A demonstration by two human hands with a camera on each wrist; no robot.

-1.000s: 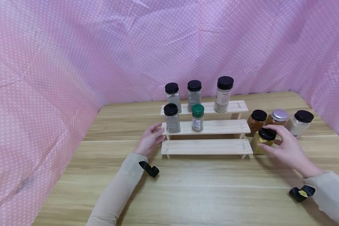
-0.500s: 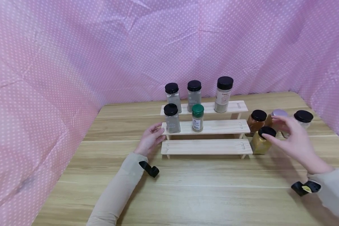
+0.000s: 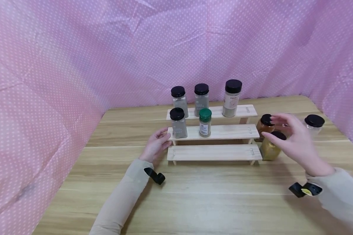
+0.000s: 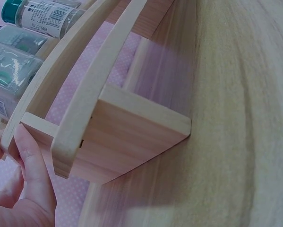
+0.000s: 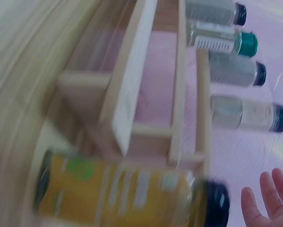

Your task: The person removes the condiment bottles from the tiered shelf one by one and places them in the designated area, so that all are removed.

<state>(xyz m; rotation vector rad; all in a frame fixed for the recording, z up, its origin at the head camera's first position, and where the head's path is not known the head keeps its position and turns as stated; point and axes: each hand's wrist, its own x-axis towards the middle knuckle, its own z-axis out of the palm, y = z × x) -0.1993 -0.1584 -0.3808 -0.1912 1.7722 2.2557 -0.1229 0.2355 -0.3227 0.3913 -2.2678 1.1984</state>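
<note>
At the left end of the three-step wooden spice rack [image 3: 214, 152], my left hand [image 3: 156, 145] pinches the edge of the middle board. The left wrist view shows its fingers [image 4: 31, 153] at that board's end. My right hand [image 3: 297, 143] is spread over the jars at right, with nothing in its grip. Just below its thumb stands a jar of yellow powder [image 3: 270, 152] with a black lid, close to the rack's right end. Behind it, a reddish-brown spice jar [image 3: 261, 131] is partly covered by the fingers. The silver-lidded jar is mostly hidden behind this hand.
On the middle board stand a black-capped grey bottle [image 3: 179, 128] and a green-capped bottle [image 3: 205, 122]. The top board holds two black-capped bottles and a larger labelled shaker [image 3: 231, 101]. Another black-lidded jar [image 3: 314, 122] stands far right. Pink dotted cloth [image 3: 135, 58] hangs behind.
My right hand has let go of the yellow jar's lid, shifted right toward the silver-lidded jar, then swung back left with fingers spread. The left hand stays put.
</note>
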